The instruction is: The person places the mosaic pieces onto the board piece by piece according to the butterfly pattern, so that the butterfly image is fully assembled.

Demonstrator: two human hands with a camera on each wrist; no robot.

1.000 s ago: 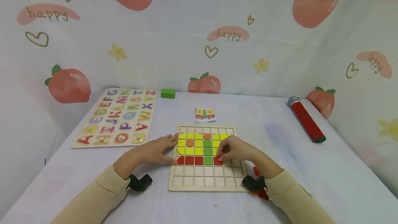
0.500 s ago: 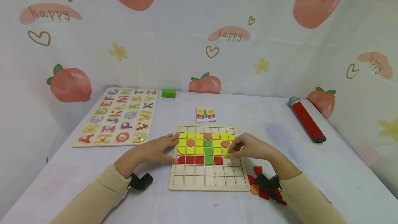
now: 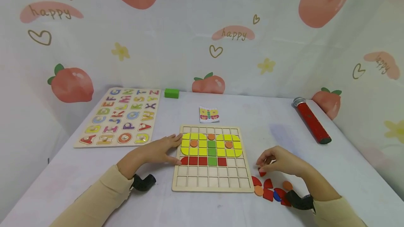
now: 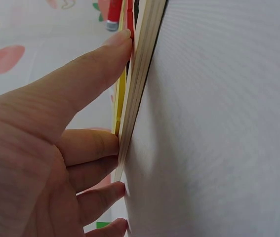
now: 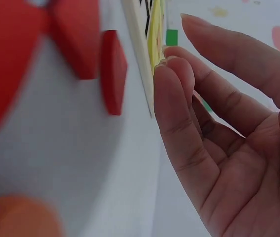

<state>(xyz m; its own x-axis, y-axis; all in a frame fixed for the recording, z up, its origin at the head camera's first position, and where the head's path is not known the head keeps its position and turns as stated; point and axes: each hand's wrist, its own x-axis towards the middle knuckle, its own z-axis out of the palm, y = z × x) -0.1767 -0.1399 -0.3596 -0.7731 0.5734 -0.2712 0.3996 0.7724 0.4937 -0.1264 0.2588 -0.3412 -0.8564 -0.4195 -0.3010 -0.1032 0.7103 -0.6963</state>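
A wooden grid board lies mid-table, carrying yellow, green, red and orange pieces in a butterfly-like pattern. At its left edge rests my left hand, fingers straight and spread. In the left wrist view, the thumb lies at the board's rim beside a red piece. Beyond the board's right edge, my right hand hovers over a red piece, its fingers loosely bent. The right wrist view has nothing between those fingers; a red piece lies apart from them.
Several loose red, orange and blue pieces lie right of the board. A small butterfly picture card is behind it. An alphabet board and green block sit back left, a red microphone back right.
My right hand has moved from the board rightward to the loose pieces. A red piece beside the green column and an orange disc on the right wing came into view. The left hand stayed put.
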